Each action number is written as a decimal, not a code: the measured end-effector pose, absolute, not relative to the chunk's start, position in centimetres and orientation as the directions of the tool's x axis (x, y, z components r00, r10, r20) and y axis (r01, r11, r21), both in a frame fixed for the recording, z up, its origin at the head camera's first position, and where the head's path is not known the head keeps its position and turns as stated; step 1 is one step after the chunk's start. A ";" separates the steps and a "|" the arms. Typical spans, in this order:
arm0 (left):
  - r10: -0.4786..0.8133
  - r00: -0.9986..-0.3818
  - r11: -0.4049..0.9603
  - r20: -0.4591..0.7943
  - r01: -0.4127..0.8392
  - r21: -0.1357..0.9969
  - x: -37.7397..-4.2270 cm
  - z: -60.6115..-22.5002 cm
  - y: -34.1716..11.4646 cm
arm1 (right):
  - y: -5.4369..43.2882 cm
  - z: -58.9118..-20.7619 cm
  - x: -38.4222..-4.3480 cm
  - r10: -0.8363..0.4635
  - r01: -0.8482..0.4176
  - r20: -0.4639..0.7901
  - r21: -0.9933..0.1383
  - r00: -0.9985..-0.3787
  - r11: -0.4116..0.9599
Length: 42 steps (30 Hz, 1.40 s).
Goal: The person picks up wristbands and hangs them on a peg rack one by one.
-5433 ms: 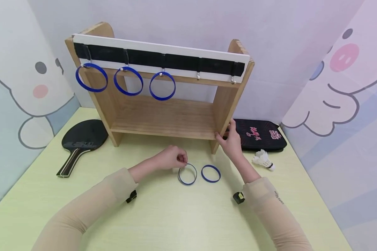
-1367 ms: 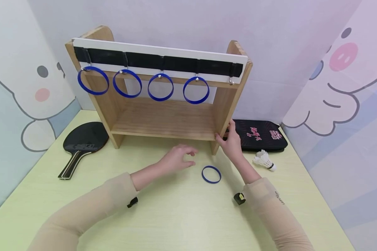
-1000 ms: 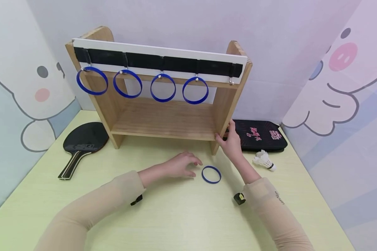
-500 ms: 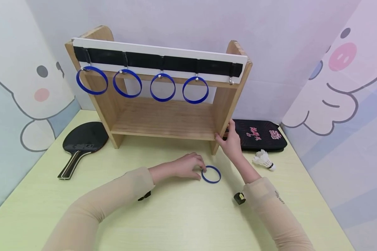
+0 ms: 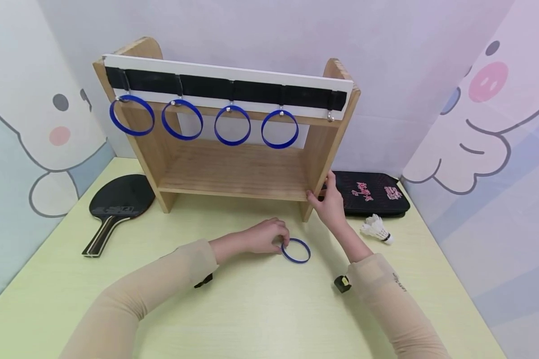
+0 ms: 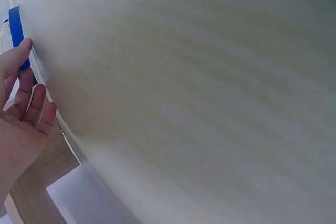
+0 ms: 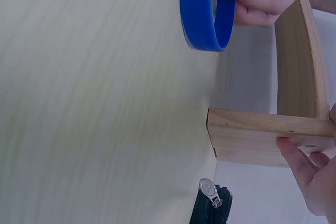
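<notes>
My left hand (image 5: 265, 236) pinches the left edge of a blue ring (image 5: 298, 262) between thumb and fingers, low over the table. In the right wrist view this ring (image 7: 198, 14) is a wide flat band, tilted up on edge, with the left hand's fingertips on it. My right hand (image 5: 332, 204) grips the lower part of the right side panel of a wooden shelf (image 5: 238, 172), thumb on the front edge. Several more blue rings (image 5: 280, 146) hang from hooks along the shelf's top board. The rightmost hook (image 5: 331, 117) bears no ring.
A black table tennis paddle (image 5: 121, 199) lies left of the shelf. To the right are a black zipped case (image 5: 368, 194) and a white shuttlecock (image 5: 376, 229). Patterned walls stand behind and beside the pale table (image 5: 260, 314).
A fourth ring has gone onto a hook since the earliest frame. My left hand has since moved right to the table ring, taken hold of it and shifted it slightly left. The right hand stays put.
</notes>
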<state>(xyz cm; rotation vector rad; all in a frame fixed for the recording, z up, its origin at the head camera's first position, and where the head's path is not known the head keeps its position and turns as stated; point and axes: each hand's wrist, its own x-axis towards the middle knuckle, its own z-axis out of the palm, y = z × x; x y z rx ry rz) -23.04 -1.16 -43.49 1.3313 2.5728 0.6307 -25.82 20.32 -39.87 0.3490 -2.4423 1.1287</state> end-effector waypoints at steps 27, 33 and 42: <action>0.738 -0.655 0.440 0.165 0.651 0.618 -21.1 -40.0 -4.1 | 20.2 -39.7 -25.7 -0.040 -0.377 0.469 -0.654 -0.882 0.656; 0.721 -0.665 0.434 0.193 0.651 0.623 -20.5 -38.9 -4.3 | 20.3 -39.6 -25.7 -0.045 -0.378 0.465 -0.654 -0.884 0.655; 0.678 -0.685 0.390 0.266 0.642 0.661 -19.4 -35.5 -4.5 | 20.3 -39.6 -25.6 -0.046 -0.382 0.469 -0.654 -0.882 0.653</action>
